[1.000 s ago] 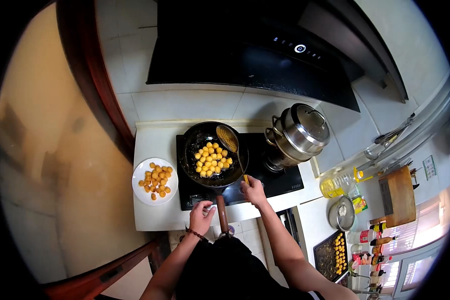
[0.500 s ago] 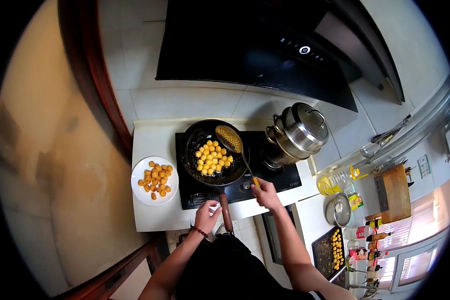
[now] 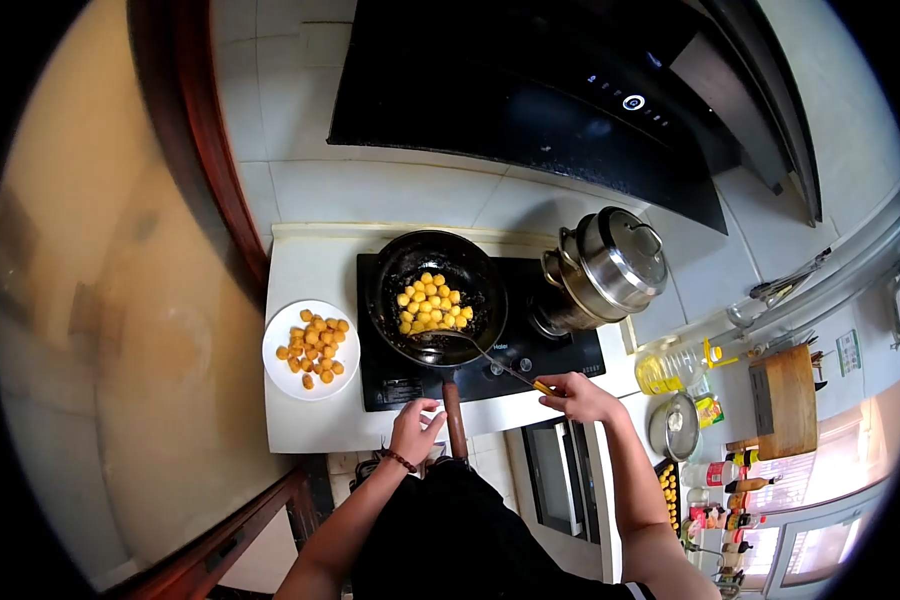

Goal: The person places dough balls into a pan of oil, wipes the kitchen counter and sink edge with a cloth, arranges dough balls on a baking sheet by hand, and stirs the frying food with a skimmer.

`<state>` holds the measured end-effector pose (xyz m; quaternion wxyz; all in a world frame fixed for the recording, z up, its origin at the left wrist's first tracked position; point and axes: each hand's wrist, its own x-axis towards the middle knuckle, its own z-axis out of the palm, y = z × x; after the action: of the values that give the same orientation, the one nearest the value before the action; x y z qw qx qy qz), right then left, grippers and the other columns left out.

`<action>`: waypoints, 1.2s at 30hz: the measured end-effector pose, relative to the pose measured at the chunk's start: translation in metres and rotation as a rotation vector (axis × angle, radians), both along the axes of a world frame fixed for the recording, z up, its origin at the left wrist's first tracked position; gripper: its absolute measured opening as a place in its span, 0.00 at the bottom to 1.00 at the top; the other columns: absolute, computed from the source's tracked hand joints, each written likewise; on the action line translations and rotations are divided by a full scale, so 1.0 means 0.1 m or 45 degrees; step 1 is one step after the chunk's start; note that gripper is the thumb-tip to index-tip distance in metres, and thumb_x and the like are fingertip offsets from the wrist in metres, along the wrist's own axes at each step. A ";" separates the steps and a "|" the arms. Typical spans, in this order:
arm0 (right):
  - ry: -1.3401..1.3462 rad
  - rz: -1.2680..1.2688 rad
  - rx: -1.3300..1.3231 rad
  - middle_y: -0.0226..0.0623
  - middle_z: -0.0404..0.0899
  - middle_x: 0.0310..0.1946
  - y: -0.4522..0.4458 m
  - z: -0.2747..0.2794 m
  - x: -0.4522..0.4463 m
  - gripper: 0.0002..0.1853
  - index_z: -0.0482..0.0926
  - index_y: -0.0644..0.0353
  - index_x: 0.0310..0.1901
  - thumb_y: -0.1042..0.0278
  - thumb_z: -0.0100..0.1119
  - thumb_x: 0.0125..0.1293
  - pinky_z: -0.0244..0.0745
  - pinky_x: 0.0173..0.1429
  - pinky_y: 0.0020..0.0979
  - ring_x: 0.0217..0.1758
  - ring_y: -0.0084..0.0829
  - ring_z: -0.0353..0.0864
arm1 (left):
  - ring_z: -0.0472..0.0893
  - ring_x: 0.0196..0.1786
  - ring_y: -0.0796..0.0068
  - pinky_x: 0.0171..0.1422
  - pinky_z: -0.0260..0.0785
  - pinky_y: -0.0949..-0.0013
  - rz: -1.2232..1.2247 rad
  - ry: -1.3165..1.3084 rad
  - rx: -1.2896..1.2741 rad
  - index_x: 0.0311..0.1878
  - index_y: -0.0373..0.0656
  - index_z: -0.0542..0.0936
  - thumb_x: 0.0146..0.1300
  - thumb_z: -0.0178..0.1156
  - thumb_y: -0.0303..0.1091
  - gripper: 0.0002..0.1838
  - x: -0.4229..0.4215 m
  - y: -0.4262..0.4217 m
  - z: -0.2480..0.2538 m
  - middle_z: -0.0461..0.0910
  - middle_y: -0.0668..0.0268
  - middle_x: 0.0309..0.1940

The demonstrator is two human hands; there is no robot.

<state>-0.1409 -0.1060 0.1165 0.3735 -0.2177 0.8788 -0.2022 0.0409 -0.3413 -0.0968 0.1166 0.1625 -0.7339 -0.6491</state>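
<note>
My right hand (image 3: 582,398) grips the yellow-ended handle of a skimmer (image 3: 482,350). The skimmer's head is low in a black wok (image 3: 483,262), at the near edge of a heap of golden round balls (image 3: 433,300); part of it is hard to make out. My left hand (image 3: 416,432), with a beaded bracelet at the wrist, hovers just left of the wok's brown handle (image 3: 454,418). Its fingers are loosely curved with the thumb apart, and I see nothing held. A white plate (image 3: 282,375) of browner fried balls (image 3: 315,345) stands left of the stove.
The wok sits on a black gas stove (image 3: 580,362). A lidded steel steamer pot (image 3: 610,262) stands on the right burner. Beyond it are an oil bottle (image 3: 660,372), a steel bowl (image 3: 678,425) and a dark tray (image 3: 678,500) with more balls. A range hood (image 3: 510,100) overhangs the stove.
The skimmer has come down from above the wok's upper right to the near side of the balls. My right hand has moved right and slightly nearer. My left hand has hardly moved.
</note>
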 end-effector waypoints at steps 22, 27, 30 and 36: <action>0.582 0.190 -0.462 0.60 0.85 0.44 -0.44 -0.41 -1.25 0.20 0.79 0.66 0.61 0.67 0.63 0.70 0.79 0.53 0.46 0.50 0.58 0.86 | 0.86 0.40 0.73 0.44 0.79 0.69 0.305 -0.072 -0.084 0.53 0.38 0.82 0.67 0.71 0.33 0.15 -0.13 0.23 0.12 0.87 0.61 0.48; 0.605 0.276 -0.364 0.61 0.84 0.49 -0.60 -0.55 -1.51 0.21 0.78 0.67 0.61 0.69 0.61 0.69 0.79 0.59 0.50 0.56 0.60 0.83 | 0.86 0.41 0.70 0.46 0.79 0.68 0.353 -0.094 -0.101 0.54 0.37 0.82 0.68 0.70 0.33 0.15 -0.15 0.38 0.18 0.87 0.60 0.47; 0.567 0.283 -0.408 0.61 0.84 0.49 -0.53 -0.72 -1.56 0.21 0.78 0.67 0.62 0.69 0.61 0.69 0.79 0.60 0.50 0.56 0.60 0.83 | 0.87 0.43 0.69 0.47 0.80 0.67 0.403 -0.101 -0.117 0.54 0.37 0.82 0.69 0.70 0.33 0.15 -0.13 0.46 0.15 0.87 0.60 0.47; 0.322 0.291 -0.296 0.63 0.84 0.49 -0.24 -0.61 -1.39 0.22 0.78 0.68 0.63 0.67 0.62 0.70 0.78 0.59 0.49 0.57 0.60 0.83 | 0.87 0.40 0.66 0.45 0.81 0.66 0.518 -0.146 -0.082 0.52 0.37 0.82 0.67 0.70 0.34 0.15 -0.09 0.60 0.17 0.85 0.57 0.48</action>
<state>-0.2804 -0.1299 0.0559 0.2529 -0.3812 0.8590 -0.2299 0.0320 -0.2810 -0.0799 0.2084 0.3403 -0.7118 -0.5780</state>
